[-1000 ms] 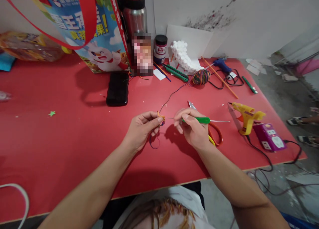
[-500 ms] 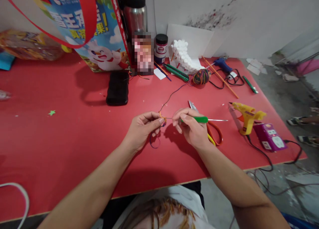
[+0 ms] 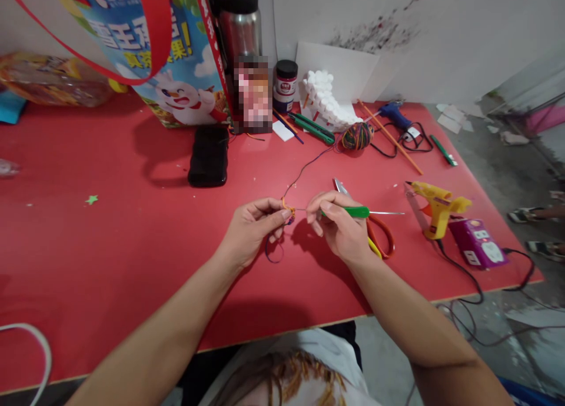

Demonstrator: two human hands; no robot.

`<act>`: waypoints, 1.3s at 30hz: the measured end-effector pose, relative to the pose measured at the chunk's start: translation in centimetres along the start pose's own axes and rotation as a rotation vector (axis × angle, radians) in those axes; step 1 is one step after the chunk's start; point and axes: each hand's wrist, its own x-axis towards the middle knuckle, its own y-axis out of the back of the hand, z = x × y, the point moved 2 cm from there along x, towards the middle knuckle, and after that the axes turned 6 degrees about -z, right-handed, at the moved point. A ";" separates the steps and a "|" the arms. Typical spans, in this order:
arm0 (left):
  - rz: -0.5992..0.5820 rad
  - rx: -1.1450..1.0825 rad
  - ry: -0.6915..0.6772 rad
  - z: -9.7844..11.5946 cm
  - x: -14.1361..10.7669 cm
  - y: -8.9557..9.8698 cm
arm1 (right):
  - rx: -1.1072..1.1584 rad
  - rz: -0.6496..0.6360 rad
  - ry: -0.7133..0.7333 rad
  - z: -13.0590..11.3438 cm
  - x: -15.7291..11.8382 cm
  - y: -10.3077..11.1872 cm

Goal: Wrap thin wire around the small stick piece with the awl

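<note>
My left hand (image 3: 253, 229) pinches a small piece of crocheted yarn (image 3: 290, 216), orange and purple, between thumb and fingers. A dark yarn tail loops below that hand. My right hand (image 3: 339, 223) is closed round the green handle of a crochet hook (image 3: 356, 212); its thin metal shaft points left and meets the yarn piece. Another metal end sticks out to the right of the handle. From the yarn piece a strand runs up to a multicoloured yarn ball (image 3: 358, 136). Scissors (image 3: 380, 235) with orange and yellow handles lie partly hidden behind my right hand.
On the red table (image 3: 110, 265) are a black case (image 3: 209, 157), a green utility knife (image 3: 311, 128), a yellow glue gun (image 3: 438, 206), a purple power socket box (image 3: 478, 242) and a blue glue gun (image 3: 396, 115). A printed bag (image 3: 176, 70), a steel flask (image 3: 241, 32) and a jar (image 3: 285, 86) stand behind.
Almost nothing differs. The crochet hook's handle has shifted very slightly to the right; both hands keep their places and their holds.
</note>
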 end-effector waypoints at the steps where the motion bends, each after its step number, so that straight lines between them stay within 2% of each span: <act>1: -0.003 -0.001 0.001 0.0 0.0 0.0 | 0.001 -0.004 -0.002 0.0 0.0 0.0; 12: -0.014 -0.016 -0.007 -0.1 0.0 -0.1 | 0.052 -0.029 -0.004 0.0 0.0 -0.2; 17: -0.033 -0.016 -0.014 0.0 0.0 0.0 | 0.053 -0.085 0.033 0.0 0.1 -0.7; 20: -0.030 -0.019 -0.022 -0.3 0.0 0.0 | -0.058 -0.082 0.065 0.3 -0.2 -1.3; 28: 0.022 0.073 -0.071 -0.9 -0.5 -0.8 | -0.529 0.039 0.179 0.7 -0.9 -1.7; 35: 0.062 0.164 -0.218 -0.1 -0.8 -0.7 | -0.622 -0.045 0.311 -0.6 -0.8 -2.6; 39: 0.054 0.179 -0.231 0.2 -1.0 -0.9 | -0.532 0.003 0.245 -0.3 -0.9 -2.2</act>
